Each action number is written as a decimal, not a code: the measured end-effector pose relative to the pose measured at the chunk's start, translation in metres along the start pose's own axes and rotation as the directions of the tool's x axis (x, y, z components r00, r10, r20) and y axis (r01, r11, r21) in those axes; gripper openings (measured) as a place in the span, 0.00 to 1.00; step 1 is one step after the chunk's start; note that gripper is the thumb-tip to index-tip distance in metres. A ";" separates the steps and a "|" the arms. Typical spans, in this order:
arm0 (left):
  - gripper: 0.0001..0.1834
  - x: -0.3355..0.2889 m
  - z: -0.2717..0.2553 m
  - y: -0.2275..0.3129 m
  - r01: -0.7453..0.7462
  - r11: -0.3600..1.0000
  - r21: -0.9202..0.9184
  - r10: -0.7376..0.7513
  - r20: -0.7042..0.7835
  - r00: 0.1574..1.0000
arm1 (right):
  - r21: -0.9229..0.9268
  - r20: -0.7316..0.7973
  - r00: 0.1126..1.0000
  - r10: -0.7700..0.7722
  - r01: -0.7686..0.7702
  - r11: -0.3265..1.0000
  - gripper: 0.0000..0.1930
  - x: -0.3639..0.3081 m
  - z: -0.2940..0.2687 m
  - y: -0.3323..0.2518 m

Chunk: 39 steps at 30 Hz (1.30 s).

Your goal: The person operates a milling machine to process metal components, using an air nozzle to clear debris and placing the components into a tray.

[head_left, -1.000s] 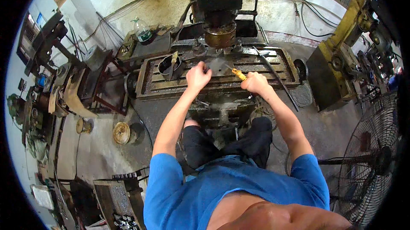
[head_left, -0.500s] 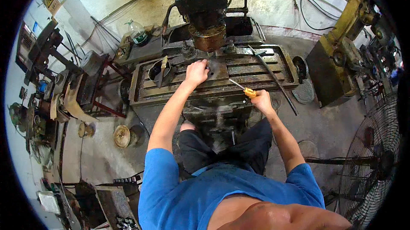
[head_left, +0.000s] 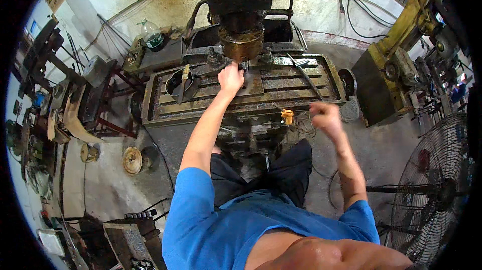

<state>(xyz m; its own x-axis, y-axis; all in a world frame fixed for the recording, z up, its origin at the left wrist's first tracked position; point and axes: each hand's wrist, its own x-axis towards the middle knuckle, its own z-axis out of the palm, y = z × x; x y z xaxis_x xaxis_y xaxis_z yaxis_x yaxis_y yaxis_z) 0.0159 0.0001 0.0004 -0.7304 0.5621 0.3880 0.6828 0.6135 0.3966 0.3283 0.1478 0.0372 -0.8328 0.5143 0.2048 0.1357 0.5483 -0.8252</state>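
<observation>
A milling machine's brown, round spindle head (head_left: 241, 44) hangs over a slotted metal table (head_left: 201, 102). My left hand (head_left: 231, 78) reaches in just below that head, fingers closed at a small dark metal piece I cannot make out clearly. A screwdriver with a yellow handle (head_left: 286, 115) rests at the table's front edge, apart from both hands. To the right of it my right hand (head_left: 327, 118) is in the air, fingers curled but smeared by motion; I see no tool in it.
On the table's left stands a dark container (head_left: 182, 85) with a brush across it. A long metal bar (head_left: 312, 83) lies on the right side. Farther left is a clear plastic bottle (head_left: 152, 35). A large wire fan (head_left: 432, 189) stands at my right, and a yellow machine (head_left: 377, 74) beyond it.
My right hand has let go of the screwdriver and moved right; the screwdriver now lies at the table edge. My left hand stays under the spindle head, slightly closer to it.
</observation>
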 end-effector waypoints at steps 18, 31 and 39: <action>0.20 0.019 0.007 -0.014 0.199 0.974 -0.112 -0.187 0.107 0.977 | 0.102 -0.628 0.483 -0.610 0.828 0.551 0.26 0.056 -0.138 -0.169; 0.19 0.014 -0.003 -0.018 0.186 0.973 -0.139 -0.172 0.106 0.979 | 0.151 -0.622 0.467 -0.628 0.859 0.490 0.22 0.052 -0.120 -0.127; 0.20 -0.056 -0.118 -0.085 -0.012 0.976 -0.219 -0.051 -0.279 0.959 | 0.100 -0.567 0.420 -0.709 0.889 0.447 0.17 0.063 -0.138 -0.143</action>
<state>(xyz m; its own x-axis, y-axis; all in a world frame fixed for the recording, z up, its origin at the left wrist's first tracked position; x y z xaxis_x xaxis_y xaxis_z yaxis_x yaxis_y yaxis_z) 0.0006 -0.1491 0.0430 -0.7310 0.3527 0.5842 0.6782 0.4706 0.5645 0.3301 0.1926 0.2404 -0.1416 0.2014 0.9692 -0.7333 0.6364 -0.2394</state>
